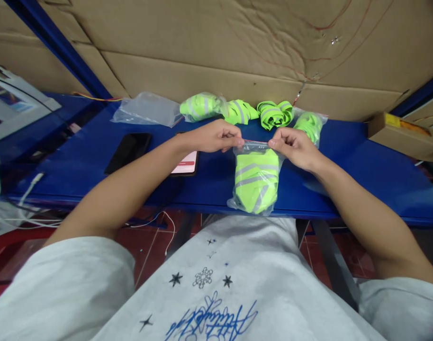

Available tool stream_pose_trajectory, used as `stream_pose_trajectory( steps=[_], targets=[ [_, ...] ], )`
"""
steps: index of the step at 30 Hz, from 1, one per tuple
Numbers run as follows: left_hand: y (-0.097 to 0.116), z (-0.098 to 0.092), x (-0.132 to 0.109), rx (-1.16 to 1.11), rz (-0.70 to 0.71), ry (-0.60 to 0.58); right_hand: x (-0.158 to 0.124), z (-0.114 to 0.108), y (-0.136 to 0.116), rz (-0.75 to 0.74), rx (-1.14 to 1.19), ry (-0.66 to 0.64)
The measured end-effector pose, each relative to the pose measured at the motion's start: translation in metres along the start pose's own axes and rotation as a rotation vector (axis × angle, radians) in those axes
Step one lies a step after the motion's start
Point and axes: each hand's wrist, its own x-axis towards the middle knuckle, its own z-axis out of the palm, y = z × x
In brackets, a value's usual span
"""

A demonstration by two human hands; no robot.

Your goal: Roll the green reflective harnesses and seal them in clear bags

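A clear zip bag (256, 147) hangs between my two hands near the front edge of the blue table. Inside it sits a folded neon-green reflective strap (257, 180) with grey stripes. My left hand (225, 136) pinches the top left corner of the bag at its red-lined seal. At the opposite top corner, my right hand (291, 144) grips the same edge with thumb and curled fingers. The seal is stretched straight between them; whether it is fully pressed closed I cannot tell.
Behind my hands lie a bagged green bundle (201, 105), loose green straps (275, 113) and another bagged one (309, 124). Clear bags (147, 109) lie at back left. A dark phone (129, 152) and a lit phone (186, 163) rest nearby. A cardboard box (404, 135) stands right.
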Motion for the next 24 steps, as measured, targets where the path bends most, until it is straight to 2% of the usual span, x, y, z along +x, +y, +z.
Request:
stream_pose_trajectory(
  steps=[2,4,7,10,12,13,15,20,24],
  targets=[
    [0.001,0.004,0.001,-0.023,-0.006,0.020,0.000,0.001,0.002,0.035,0.031,0.002],
    [-0.001,0.007,0.003,-0.057,-0.032,0.108,0.001,0.001,0.009,0.084,0.057,0.029],
    [-0.011,0.005,0.007,-0.151,-0.135,0.443,0.005,-0.003,0.023,0.092,-0.003,0.152],
    [-0.028,-0.005,0.009,-0.171,-0.242,0.808,0.007,-0.011,0.033,-0.021,-0.293,0.296],
    [-0.038,-0.010,0.010,-0.054,-0.215,0.925,0.007,-0.018,0.035,-0.092,-0.523,0.360],
    [-0.041,-0.011,0.009,0.027,-0.180,0.938,0.007,-0.021,0.035,-0.103,-0.611,0.375],
    [-0.042,-0.005,0.008,0.177,-0.129,0.866,0.006,-0.026,0.034,-0.079,-0.725,0.377],
    [-0.018,0.024,0.002,0.512,-0.080,0.493,0.004,-0.027,0.034,0.046,-0.888,0.348],
    [-0.007,0.032,-0.003,0.551,-0.129,0.289,0.002,-0.034,0.040,0.156,-0.994,0.419]
  ],
)
